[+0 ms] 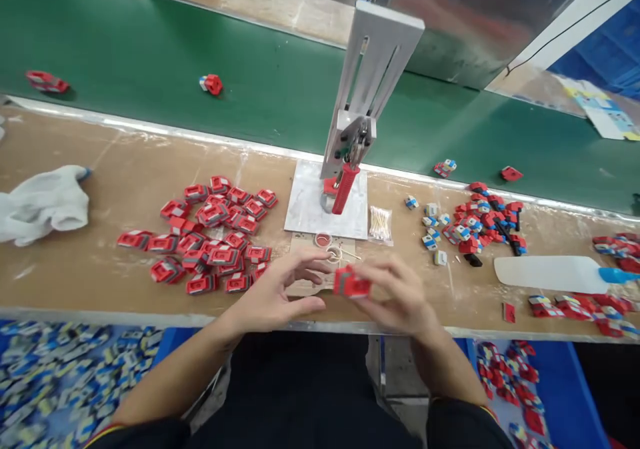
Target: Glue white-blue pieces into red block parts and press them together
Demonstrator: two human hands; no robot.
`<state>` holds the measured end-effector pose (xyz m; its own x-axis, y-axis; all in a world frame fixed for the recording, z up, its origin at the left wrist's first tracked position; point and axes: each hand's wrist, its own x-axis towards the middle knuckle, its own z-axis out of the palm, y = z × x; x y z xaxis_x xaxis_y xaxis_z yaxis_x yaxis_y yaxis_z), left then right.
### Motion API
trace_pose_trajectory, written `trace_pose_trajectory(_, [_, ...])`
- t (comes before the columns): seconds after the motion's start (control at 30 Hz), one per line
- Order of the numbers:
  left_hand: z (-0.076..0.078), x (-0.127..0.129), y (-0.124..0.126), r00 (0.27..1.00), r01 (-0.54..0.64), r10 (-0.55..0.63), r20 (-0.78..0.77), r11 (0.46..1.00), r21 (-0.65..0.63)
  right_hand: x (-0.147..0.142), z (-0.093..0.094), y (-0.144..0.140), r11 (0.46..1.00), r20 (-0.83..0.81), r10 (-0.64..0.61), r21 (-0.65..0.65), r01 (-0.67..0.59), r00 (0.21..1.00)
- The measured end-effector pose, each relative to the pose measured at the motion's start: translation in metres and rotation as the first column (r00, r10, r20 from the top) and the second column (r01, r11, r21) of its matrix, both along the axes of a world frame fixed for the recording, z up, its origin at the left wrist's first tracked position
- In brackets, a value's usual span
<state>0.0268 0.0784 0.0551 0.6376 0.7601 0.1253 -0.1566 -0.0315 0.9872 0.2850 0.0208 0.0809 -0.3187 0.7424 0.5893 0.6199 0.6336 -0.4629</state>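
Observation:
My right hand point(395, 292) pinches a red and grey plastic part point(351, 282) above the front of the bench; the hand is slightly blurred. To its left, my left hand point(283, 289) is held with thumb and fingers apart, holding nothing. Behind the hands lie two small round dishes, one with red contents point(323, 239) and a paler dish point(333, 254) with a swab by it. A toggle-clamp press with a red handle point(346, 189) stands on a metal plate point(303, 199). Left of my left hand is a pile of red and grey parts point(215, 235).
A bag of cotton swabs point(380, 223) lies right of the plate. Farther right are small blue-white parts point(430, 222), red-black parts point(485, 219) and a white bottle point(550, 273). A white cloth point(45, 205) lies left. Behind runs a green conveyor point(280, 95); blue bins point(565, 382) stand below.

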Motion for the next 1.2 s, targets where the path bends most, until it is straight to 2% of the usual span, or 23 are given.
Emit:
trace_pose_trajectory(0.07, [-0.008, 0.005, -0.003, 0.997, 0.047, -0.044, 0.07, 0.998, -0.033, -0.028, -0.003, -0.014, 0.999, 0.013, 0.019, 0.042, -0.019, 1.0])
trace_pose_trajectory(0.13, [-0.015, 0.006, 0.001, 0.993, 0.027, -0.021, 0.115, 0.998, -0.057, -0.034, -0.01, -0.012, 0.999, 0.004, -0.001, 0.038, 0.0, 1.0])
trace_pose_trajectory(0.23, [-0.023, 0.008, 0.018, 0.969, -0.08, 0.11, 0.222, 0.987, -0.141, -0.012, -0.028, -0.003, 0.995, -0.002, -0.079, -0.062, 0.079, 0.997])
trace_pose_trajectory(0.3, [-0.026, 0.011, 0.032, 0.925, -0.16, 0.232, 0.3, 0.956, -0.246, 0.004, -0.043, 0.0, 0.98, 0.025, -0.133, -0.147, 0.135, 0.991])
trace_pose_trajectory(0.37, [-0.029, 0.014, 0.042, 0.888, -0.213, 0.33, 0.32, 0.913, -0.348, 0.011, -0.058, 0.0, 0.966, 0.044, -0.149, -0.209, 0.154, 0.988])
trace_pose_trajectory(0.43, [-0.034, 0.017, 0.045, 0.88, -0.246, 0.377, 0.289, 0.882, -0.402, 0.009, -0.067, 0.001, 0.962, 0.034, -0.138, -0.234, 0.142, 0.99])
trace_pose_trajectory(0.5, [-0.04, 0.017, 0.042, 0.883, -0.261, 0.393, 0.259, 0.867, -0.425, 0.002, -0.07, 0.006, 0.963, 0.022, -0.125, -0.238, 0.127, 0.992])
trace_pose_trajectory(0.6, [-0.049, 0.014, 0.035, 0.886, -0.239, 0.382, 0.262, 0.862, -0.447, -0.006, -0.063, 0.018, 0.969, 0.051, -0.098, -0.223, 0.107, 0.994])
trace_pose_trajectory(0.73, [-0.056, 0.013, 0.028, 0.904, -0.194, 0.34, 0.259, 0.866, -0.461, -0.011, -0.053, 0.036, 0.975, 0.134, 0.012, -0.22, 0.018, 0.991])
trace_pose_trajectory(0.83, [-0.059, 0.014, 0.026, 0.93, -0.179, 0.29, 0.226, 0.894, -0.411, -0.013, -0.054, 0.042, 0.973, 0.129, 0.048, -0.229, -0.017, 0.99])
trace_pose_trajectory(1.0, [-0.058, 0.013, 0.022, 0.955, -0.233, 0.264, 0.133, 0.949, -0.212, -0.014, -0.06, 0.043, 0.983, 0.046, 0.039, -0.183, -0.03, 0.998])
trace_pose_trajectory(1.13, [-0.054, 0.012, 0.02, 0.941, -0.307, 0.306, 0.143, 0.952, -0.018, -0.015, -0.061, 0.043, 0.981, 0.07, 0.031, -0.192, -0.017, 0.997])
trace_pose_trajectory(1.2, [-0.054, 0.013, 0.019, 0.931, -0.338, 0.33, 0.156, 0.94, 0.034, -0.013, -0.056, 0.041, 0.978, 0.05, 0.039, -0.206, -0.028, 0.998])
